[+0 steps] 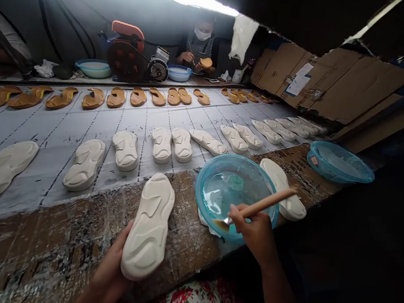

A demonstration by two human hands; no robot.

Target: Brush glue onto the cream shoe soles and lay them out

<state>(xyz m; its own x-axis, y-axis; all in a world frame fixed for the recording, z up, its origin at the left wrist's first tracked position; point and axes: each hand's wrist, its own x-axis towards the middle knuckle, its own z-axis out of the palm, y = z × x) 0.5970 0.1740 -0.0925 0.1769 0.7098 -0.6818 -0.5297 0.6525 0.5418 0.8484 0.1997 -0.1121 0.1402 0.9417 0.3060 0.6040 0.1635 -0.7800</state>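
A white shoe sole point(150, 228) is tilted up in my left hand point(113, 263), its contoured face toward me. My right hand point(256, 232) grips a brush point(267, 202) by its wooden handle, with the bristles low over the near side of a blue plastic basin point(199, 205). Clear liquid seems to lie in the basin, which stands on the wooden ledge. Just right of the basin, partly behind the brush handle, another white sole point(276, 175) rests on the ledge. More white soles point(124, 150) lie in a row along the lined white belt point(57, 133).
Tan sandal uppers point(116, 97) line the belt's far side. A second blue basin point(340, 163) is on the ledge at right, near cardboard sheets point(324, 83). Across the belt a masked co-worker point(200, 48) holds a tan piece. An orange-topped machine point(126, 49) stands at the back.
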